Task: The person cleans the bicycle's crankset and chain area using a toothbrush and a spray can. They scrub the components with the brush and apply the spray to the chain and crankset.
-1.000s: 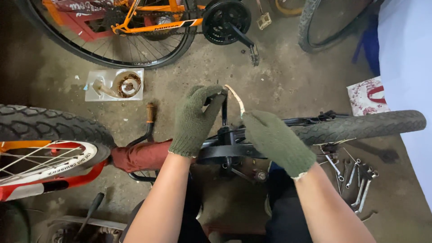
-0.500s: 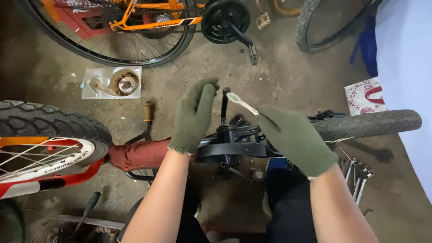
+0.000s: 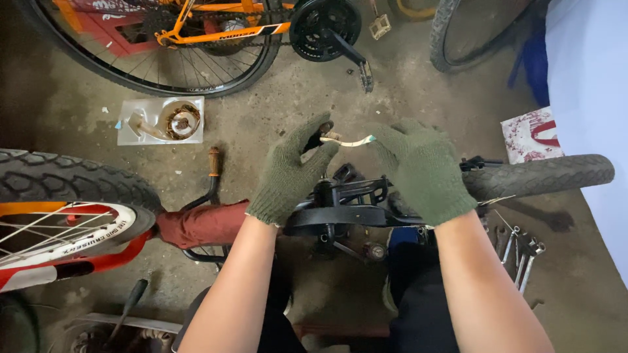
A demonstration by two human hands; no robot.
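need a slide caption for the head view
Two green-gloved hands, left hand and right hand, hold a pale toothbrush above a black bicycle part.

The green-gloved right hand (image 3: pixel 424 171) hides one end of the thin pale strip (image 3: pixel 348 140); the orange bicycle (image 3: pixel 216 29) beyond it is cut off by the top edge.

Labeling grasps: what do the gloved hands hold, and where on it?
A toothbrush, between both hands: left hand fingers pinch the bristle end, right hand fingers the handle tip.
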